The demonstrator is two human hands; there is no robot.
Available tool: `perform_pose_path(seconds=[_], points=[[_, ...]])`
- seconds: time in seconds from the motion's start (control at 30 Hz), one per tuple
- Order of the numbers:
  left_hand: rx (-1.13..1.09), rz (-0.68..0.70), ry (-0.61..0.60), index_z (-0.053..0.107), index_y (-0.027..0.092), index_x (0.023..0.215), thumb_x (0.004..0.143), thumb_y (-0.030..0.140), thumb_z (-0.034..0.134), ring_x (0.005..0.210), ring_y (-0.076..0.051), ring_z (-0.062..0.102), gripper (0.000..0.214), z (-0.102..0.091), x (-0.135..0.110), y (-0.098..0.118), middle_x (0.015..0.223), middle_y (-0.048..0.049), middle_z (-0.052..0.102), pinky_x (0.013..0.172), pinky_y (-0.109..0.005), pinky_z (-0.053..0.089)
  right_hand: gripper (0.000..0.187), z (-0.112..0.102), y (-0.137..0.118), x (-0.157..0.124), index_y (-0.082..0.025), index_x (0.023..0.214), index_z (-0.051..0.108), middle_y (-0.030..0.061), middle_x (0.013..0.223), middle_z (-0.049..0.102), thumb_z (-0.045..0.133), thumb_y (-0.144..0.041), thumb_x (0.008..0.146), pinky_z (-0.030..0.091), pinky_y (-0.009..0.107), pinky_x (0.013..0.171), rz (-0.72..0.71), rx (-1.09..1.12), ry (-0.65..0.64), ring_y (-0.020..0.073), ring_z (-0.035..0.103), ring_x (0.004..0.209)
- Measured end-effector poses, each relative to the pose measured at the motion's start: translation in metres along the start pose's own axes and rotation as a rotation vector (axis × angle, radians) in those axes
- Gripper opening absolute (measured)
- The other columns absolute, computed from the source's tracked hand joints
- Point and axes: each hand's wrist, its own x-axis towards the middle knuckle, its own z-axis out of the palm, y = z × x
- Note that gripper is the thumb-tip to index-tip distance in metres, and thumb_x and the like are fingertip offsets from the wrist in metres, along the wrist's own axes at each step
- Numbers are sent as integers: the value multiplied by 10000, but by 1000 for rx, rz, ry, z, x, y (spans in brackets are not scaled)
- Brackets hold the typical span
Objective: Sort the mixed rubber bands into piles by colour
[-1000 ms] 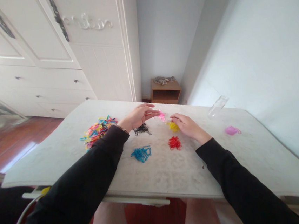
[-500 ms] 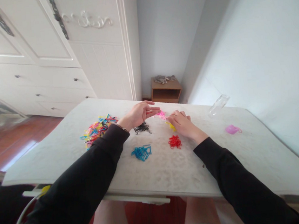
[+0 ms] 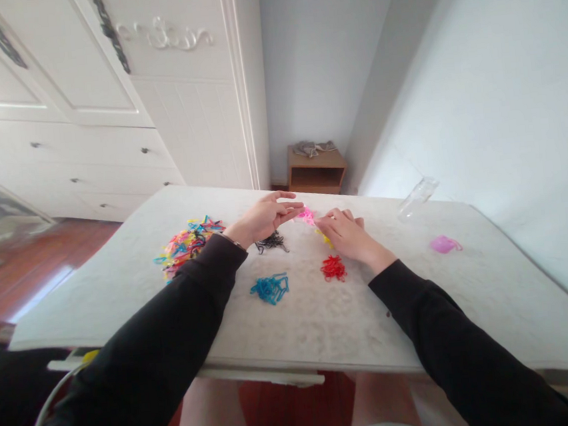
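Small rubber bands lie sorted by colour on the white table (image 3: 315,330). My left hand (image 3: 267,216) hovers over the far side with its fingers stretched out, beside the pink rubber bands (image 3: 306,215) and above the black rubber bands (image 3: 273,242). To the right, my right hand (image 3: 346,234) has its fingers curled together at the yellow rubber bands (image 3: 327,239), which it partly covers. Whatever those fingertips hold is too small to make out. Nearer to me are the red rubber bands (image 3: 333,268) and the blue rubber bands (image 3: 270,289).
A mixed heap of coloured rubber bands (image 3: 187,246) lies left of my left forearm. At the right, a clear plastic container (image 3: 418,199) lies near the wall, with a pinkish-purple item (image 3: 444,244) closer to me. A wooden nightstand (image 3: 317,163) stands beyond the table.
Both hands stay almost in place; the fingers of my right hand shift slightly by the yellow bands. The view moves a little. The piles look the same.
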Motion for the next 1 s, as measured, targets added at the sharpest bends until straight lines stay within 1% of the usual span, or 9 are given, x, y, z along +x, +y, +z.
perform_pose_path(seconds=[0.2,0.3,0.43,0.53,0.67,0.73,0.83,0.93,1.0], points=[[109,64,9,557,125,1044,853,-62,518,987,-186,763,270,-2,5,-7,973,-144,762,1102,-394,500,531,-5,-5,-2,-255,1004,719,100,1179,634,263,-518,1079,375,476,907,-3,21,65,306,497,1134],[261,115,55,561,139,1053,884,-20,534,886,-172,770,233,-5,13,-12,985,-118,750,1008,-378,553,499,-6,-7,-2,-244,994,715,103,1175,637,293,-496,1077,374,470,902,-9,24,90,308,499,1138],[513,266,65,634,178,1114,871,22,581,790,-156,750,293,-9,20,-18,1125,-127,736,887,-329,576,453,-6,-8,-2,-239,968,709,103,1168,641,335,-471,1071,376,481,901,-16,27,108,316,503,1152],[548,325,22,689,201,1164,831,33,628,932,-209,753,378,-8,18,-18,1253,-148,714,892,-311,558,437,-6,-8,-2,-245,961,712,106,1163,640,351,-468,1066,386,482,899,-18,27,116,322,504,1153],[555,391,-23,705,216,1224,734,16,722,1210,-286,670,529,-3,12,-16,1334,-163,691,999,-319,506,442,-5,-7,-2,-243,953,712,108,1156,639,351,-472,1066,392,487,904,-10,34,115,325,501,1160],[597,401,-26,684,222,1282,717,24,742,1201,-295,672,602,-4,11,-16,1349,-177,681,1017,-335,494,441,-5,-7,-2,-239,950,711,109,1151,640,353,-469,1066,393,489,907,-7,30,109,325,502,1162],[691,393,-30,642,218,1354,754,29,694,1113,-285,712,632,-7,13,-17,1333,-197,679,997,-356,505,439,-6,-7,-2,-234,946,711,111,1146,642,353,-458,1066,390,492,910,-2,18,96,327,502,1160],[717,373,-34,643,205,1338,776,-12,616,1133,-278,710,602,-10,16,-17,1288,-193,691,986,-360,515,434,-6,-7,-2,-230,940,715,112,1141,648,361,-448,1065,382,497,913,2,23,93,329,502,1154],[658,336,-26,654,198,1285,772,-37,596,1102,-259,720,567,-10,16,-16,1249,-178,703,998,-377,519,423,-6,-7,-2,-228,934,718,111,1134,653,376,-443,1060,377,496,912,0,35,104,328,504,1144]])
